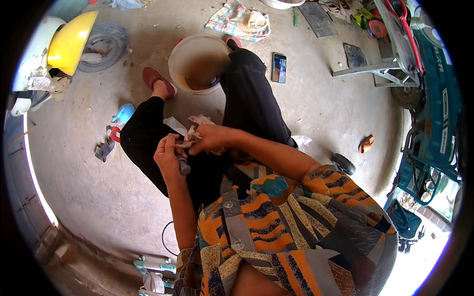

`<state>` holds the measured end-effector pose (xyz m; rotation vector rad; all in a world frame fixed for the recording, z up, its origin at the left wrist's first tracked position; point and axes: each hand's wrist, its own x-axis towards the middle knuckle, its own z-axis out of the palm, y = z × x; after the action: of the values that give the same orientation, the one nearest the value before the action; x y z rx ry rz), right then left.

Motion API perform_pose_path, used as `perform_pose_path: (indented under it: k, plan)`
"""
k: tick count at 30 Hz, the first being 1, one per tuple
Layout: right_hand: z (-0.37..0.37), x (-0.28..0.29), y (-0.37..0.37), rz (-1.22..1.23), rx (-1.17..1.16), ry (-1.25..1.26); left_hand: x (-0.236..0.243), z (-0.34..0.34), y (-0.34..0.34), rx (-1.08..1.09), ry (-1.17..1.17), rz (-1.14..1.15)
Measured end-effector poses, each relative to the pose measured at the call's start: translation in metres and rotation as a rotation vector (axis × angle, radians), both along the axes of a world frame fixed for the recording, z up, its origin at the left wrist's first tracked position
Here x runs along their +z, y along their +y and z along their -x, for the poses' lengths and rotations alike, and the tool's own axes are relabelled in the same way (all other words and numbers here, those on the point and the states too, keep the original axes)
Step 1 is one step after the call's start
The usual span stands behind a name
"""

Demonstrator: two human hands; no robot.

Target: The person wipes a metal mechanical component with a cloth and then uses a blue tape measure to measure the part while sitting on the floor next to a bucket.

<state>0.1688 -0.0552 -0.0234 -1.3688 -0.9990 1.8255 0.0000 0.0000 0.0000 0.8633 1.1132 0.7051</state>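
Observation:
My left hand [169, 154] is closed around a dark grey, round-ended cylinder [184, 166] that sticks out below its fingers. What the rest of this piece looks like is hidden in the grip. Close against it on the right, my right hand [210, 137] pinches a pale pinkish, shredded, crumpled material [189, 138]. Strands of the material stretch between both hands, and its exact kind is unclear. Both hands meet above my lap. Just beyond them, a white piece [175, 125] lies over my dark trousers. A whitish bucket [177, 61] with brownish insides stands between my feet.
A phone [279, 68] lies on the concrete floor right of the bucket. Beyond it are a checked cloth [237, 20] and a dark board [318, 19]. A blue vehicle [434, 103] stands at right; a yellow bowl-shaped thing [72, 43] and a wheel [111, 44] are far left.

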Motion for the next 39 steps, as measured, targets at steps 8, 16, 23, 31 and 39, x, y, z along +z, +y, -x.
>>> perform_pose_path:
  k: [8,16,23,31,39]
  plan:
    - [-0.005,0.005,-0.014,0.0,0.055,-0.066,0.005,-0.012,-0.024,-0.124,0.188,-0.159]
    - [0.002,0.001,-0.011,-0.161,0.031,-0.082,0.021,-0.02,-0.033,-0.147,0.267,-0.216]
    - [0.014,-0.012,-0.008,-0.325,0.047,-0.152,0.019,0.003,-0.023,-0.164,0.308,-0.16]
    - [0.005,0.01,0.001,-0.277,0.19,-0.275,0.036,0.028,0.003,-0.024,0.279,-0.197]
    - [0.003,0.039,-0.001,0.007,0.385,-0.232,0.05,0.007,-0.01,-0.223,0.237,-0.263]
